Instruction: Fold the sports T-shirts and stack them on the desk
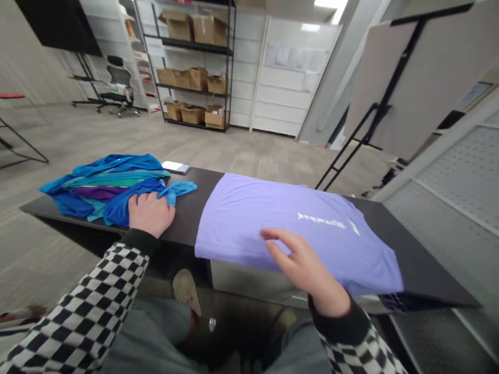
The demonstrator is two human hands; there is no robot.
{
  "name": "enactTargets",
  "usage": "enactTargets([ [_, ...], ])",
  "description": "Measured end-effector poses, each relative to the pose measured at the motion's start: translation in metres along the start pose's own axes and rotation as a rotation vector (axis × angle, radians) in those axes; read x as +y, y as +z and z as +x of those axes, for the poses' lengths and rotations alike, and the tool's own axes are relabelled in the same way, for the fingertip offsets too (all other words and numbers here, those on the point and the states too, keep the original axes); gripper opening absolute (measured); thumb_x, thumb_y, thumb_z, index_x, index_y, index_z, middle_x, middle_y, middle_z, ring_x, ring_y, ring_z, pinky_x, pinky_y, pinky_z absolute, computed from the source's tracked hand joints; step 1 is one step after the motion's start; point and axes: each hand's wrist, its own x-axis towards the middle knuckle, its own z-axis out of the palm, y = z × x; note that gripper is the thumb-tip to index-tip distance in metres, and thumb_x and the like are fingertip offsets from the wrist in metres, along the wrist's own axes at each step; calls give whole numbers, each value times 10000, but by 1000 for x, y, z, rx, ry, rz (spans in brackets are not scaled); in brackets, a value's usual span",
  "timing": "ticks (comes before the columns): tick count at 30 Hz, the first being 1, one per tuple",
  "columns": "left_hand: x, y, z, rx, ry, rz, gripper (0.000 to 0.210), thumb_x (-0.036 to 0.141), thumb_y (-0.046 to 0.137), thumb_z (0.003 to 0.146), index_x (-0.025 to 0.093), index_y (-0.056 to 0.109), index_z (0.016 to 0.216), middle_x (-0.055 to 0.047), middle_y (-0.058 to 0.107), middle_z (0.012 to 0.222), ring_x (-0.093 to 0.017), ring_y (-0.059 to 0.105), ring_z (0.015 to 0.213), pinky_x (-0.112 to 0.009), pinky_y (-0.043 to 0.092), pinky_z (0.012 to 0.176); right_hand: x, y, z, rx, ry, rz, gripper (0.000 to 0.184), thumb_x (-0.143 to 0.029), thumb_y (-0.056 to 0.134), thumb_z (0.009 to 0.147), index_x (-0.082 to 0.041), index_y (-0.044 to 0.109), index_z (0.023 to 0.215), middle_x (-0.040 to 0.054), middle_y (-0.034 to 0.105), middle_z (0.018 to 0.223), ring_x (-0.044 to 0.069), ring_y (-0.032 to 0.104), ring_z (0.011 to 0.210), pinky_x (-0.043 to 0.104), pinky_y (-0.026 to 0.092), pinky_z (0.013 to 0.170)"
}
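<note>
On the left of the dark bench lies a heap of crumpled clothes (105,179) in blue, teal and purple. My left hand (152,214) is on the front right of this heap, its fingers curled into a blue garment (119,206); the fabric hides the fingertips. A lavender T-shirt (237,218) is spread over the bench to the right, white lettering on it, its near edge hanging over the front. Above its near part is my right hand (298,257), fingers apart and nothing held. Whether it touches the cloth I cannot tell.
The dark bench (185,218) runs across in front of my knees. A phone-like flat object (175,167) lies behind the heap. A whiteboard on a stand (413,78) and a pale perforated panel (460,182) are at the right. Shelving with cardboard boxes (191,114) stands behind.
</note>
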Motion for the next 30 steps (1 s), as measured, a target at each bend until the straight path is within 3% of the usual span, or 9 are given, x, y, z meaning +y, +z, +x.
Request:
enactTargets([
  [3,19,-1,1,23,165,-69,603,454,419,1081,123,781,1432,-232,586,1705,-440,497,1609,-612,382,1329,-22,33,7,-260,-105,120,251,-319,651,1129,-273,863,1253,58,882,1218,251,832,1123,386,636,1055],
  [6,33,13,3,-126,368,-206,673,485,401,1089,174,668,1623,-156,601,1720,-357,536,1614,-518,422,1348,-32,46,14,-356,-126,164,231,-266,664,1111,-258,869,1217,47,889,1181,229,833,1079,335,623,1000],
  [8,34,25,2,-202,399,-241,720,533,400,1083,143,665,1626,-175,636,1683,-373,557,1601,-530,433,1348,-31,48,18,-302,-92,146,245,-254,656,1108,-236,863,1237,58,886,1199,232,831,1090,336,614,1001],
  [11,30,31,-3,-163,376,-274,710,535,388,1093,115,710,1567,-206,657,1650,-381,567,1593,-556,392,1377,-19,43,16,-234,-41,127,259,-257,653,1107,-221,858,1262,67,883,1214,232,831,1097,339,611,1004],
  [15,38,2,-25,-52,400,-394,611,459,394,1115,237,690,1602,-103,681,1644,-320,583,1581,-537,331,1423,15,18,-3,-140,16,107,256,-291,648,1102,-249,862,1236,52,883,1217,242,832,1116,365,625,1029],
  [19,69,-22,-52,-185,581,-459,680,528,368,1142,239,558,1728,-59,506,1807,-309,455,1686,-477,338,1432,63,-20,-27,173,156,-173,352,-389,577,1104,-247,852,1272,102,863,1278,316,810,1210,484,608,1147],
  [21,83,-22,-61,-256,651,-415,735,565,365,1154,187,485,1773,-103,412,1859,-326,380,1729,-488,292,1446,87,-34,-37,214,207,-324,458,-439,539,1103,-218,809,1401,148,800,1445,363,739,1374,545,542,1251],
  [26,90,-14,-72,-376,654,-286,720,593,406,1161,249,463,1792,-115,390,1866,-374,339,1745,-595,247,1437,125,-39,-60,-112,390,-567,733,-650,519,1094,-247,575,1703,143,437,1834,476,373,1704,724,339,1365],
  [30,82,-20,-73,-406,651,-277,721,620,446,1145,283,484,1781,-100,404,1858,-369,376,1730,-611,262,1429,128,-37,-67,-199,424,-601,774,-688,520,1097,-274,508,1751,147,377,1864,485,346,1713,752,338,1352],
])
